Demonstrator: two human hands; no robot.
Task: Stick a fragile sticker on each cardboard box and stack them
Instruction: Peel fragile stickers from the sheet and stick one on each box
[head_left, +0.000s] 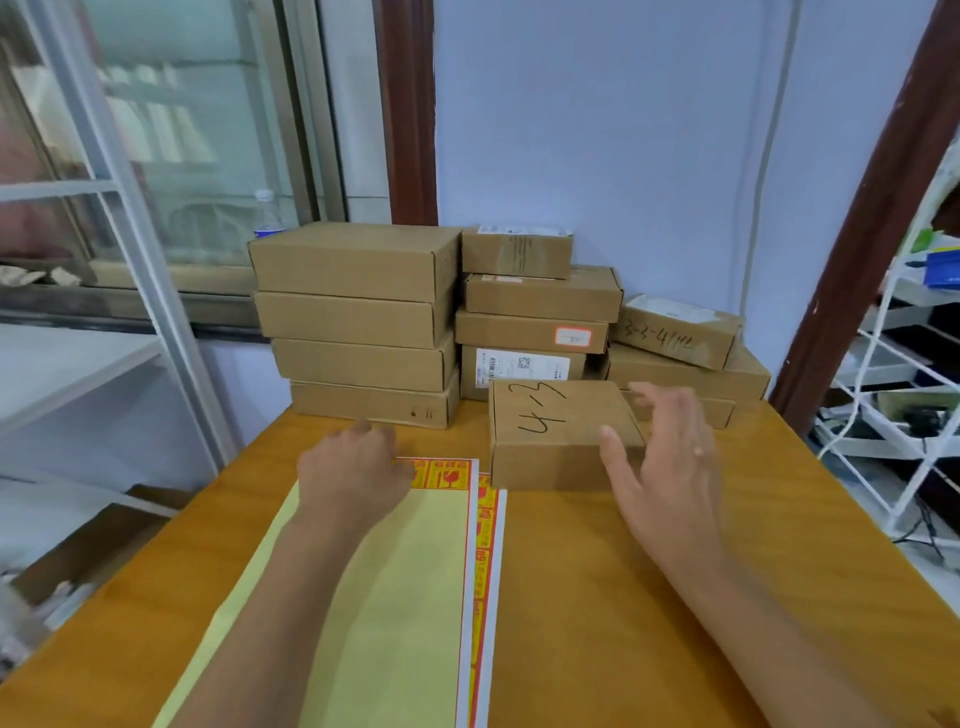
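Orange table (649, 597), bare lower right; box stacks (358, 322) along far edge. Left hand (353, 478) pinches sticker sheet (405, 571); right hand (670, 467) released, beside cardboard box (550, 431).

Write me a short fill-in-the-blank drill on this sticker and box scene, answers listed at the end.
1. The box nearest the person has the handwritten number ____ on its top.
2. The left hand rests on the ____ sheet.
3. The right hand is open beside the box, holding ____.
4. The table top is ____ in colour.

Missing words: 413; sticker; nothing; orange
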